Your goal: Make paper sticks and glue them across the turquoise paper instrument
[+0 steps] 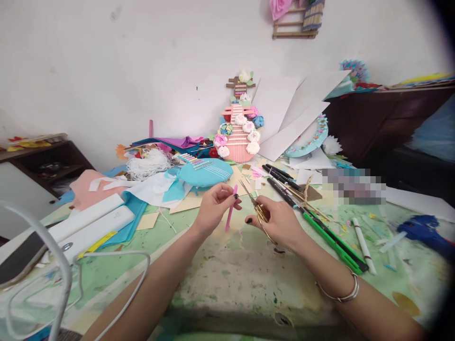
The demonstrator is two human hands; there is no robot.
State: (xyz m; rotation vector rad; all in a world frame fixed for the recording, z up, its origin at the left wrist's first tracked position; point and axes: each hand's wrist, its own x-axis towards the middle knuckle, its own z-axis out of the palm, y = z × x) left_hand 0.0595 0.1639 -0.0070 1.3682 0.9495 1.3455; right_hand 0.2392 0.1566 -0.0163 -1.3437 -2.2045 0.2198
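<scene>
Between the thumb and fingers of my left hand [216,208] is a thin pink strip [230,215], held upright but leaning a little. My right hand [279,219] grips a pair of gold-handled scissors [261,215], their blades pointing up and to the left, apart from the strip. Just beyond my hands lies a blue oval piece [205,172] with white strings and small coloured sticks on it. A pink lute-shaped craft [237,142] covered in paper flowers leans against the wall behind.
Black pens [279,173], a green cutter [334,241] and a white marker [364,246] lie to the right. White yarn [149,163], crumpled paper and a long white device [90,234] are on the left. A white cable [66,270] loops up at the near left.
</scene>
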